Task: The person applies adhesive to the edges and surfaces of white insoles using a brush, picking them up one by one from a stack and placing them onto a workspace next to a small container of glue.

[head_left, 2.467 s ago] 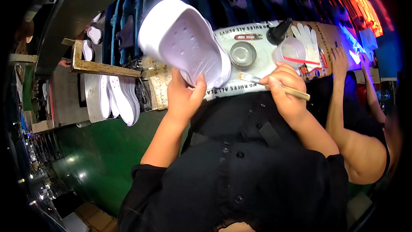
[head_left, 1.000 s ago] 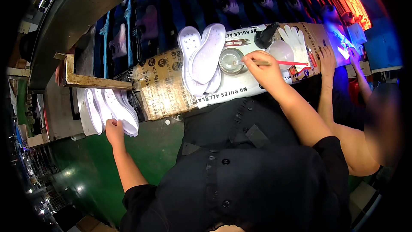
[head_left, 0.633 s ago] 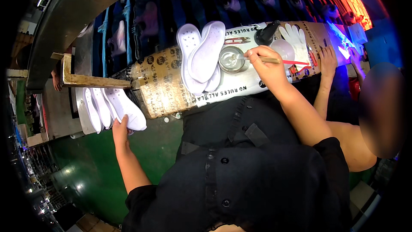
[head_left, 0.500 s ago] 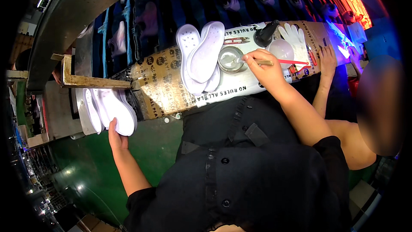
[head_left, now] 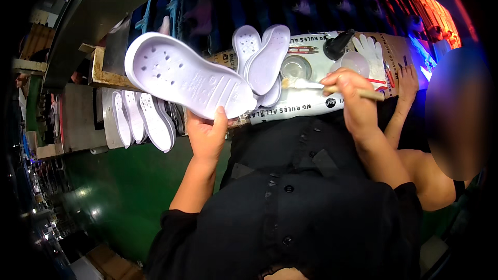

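My left hand [head_left: 206,135] grips a white shoe sole [head_left: 181,75] by its lower end, thumb on top. The sole is raised over the bench with its holes and ridges facing up. Pinched in my right hand [head_left: 353,98] is a brush [head_left: 372,94] with a wooden handle; its whitish tip points left, toward the sole but apart from it. Just behind the brush stands a round glass jar [head_left: 297,57]. Several white soles [head_left: 270,57] lie piled left of the jar. More soles [head_left: 155,124] lean in a row at the bench's left end.
Beyond the jar are red snips [head_left: 303,50], a black cone-shaped object [head_left: 338,45], a translucent cup [head_left: 357,62] and a white glove [head_left: 369,49]. A co-worker's hand [head_left: 408,80] rests on the cardboard at right. A wooden frame [head_left: 98,67] borders the left; dark racks line the back.
My left hand has lifted a sole from the left row and brought it up and rightward. My right hand has drawn the brush out of the jar toward me and to the right.
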Tool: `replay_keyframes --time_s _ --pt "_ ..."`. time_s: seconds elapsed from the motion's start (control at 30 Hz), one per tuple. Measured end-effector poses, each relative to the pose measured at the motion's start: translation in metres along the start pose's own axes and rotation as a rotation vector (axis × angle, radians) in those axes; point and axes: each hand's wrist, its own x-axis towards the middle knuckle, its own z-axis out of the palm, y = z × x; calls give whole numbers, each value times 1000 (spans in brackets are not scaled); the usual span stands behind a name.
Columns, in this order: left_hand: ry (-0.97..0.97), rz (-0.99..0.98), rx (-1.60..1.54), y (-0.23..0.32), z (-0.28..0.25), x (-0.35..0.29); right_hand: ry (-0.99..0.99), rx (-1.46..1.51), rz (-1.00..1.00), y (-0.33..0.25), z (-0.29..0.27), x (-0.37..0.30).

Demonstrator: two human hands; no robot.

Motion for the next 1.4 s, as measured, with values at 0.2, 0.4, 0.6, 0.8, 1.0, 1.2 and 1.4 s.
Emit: replay_keyframes --time_s 0.2,0.4,0.6,0.8,1.0,1.2,1.4 --pt "-58 102 97 6 15 2 -277 -376 -446 -21 26 5" --pt "-86 106 69 11 20 -3 -264 -518 -430 -9 32 1" --pt "-63 163 98 10 18 -3 -240 -497 -355 -11 20 0" --pt "-59 267 140 14 23 -6 -252 -550 -422 -9 33 1" --pt "-43 280 135 10 23 -8 -233 -548 -402 -13 25 1" --pt "-103 342 210 4 20 -8 -269 -549 -408 -11 26 -3" --pt "-112 403 143 -5 22 -9 -258 -484 -395 -13 29 -1"
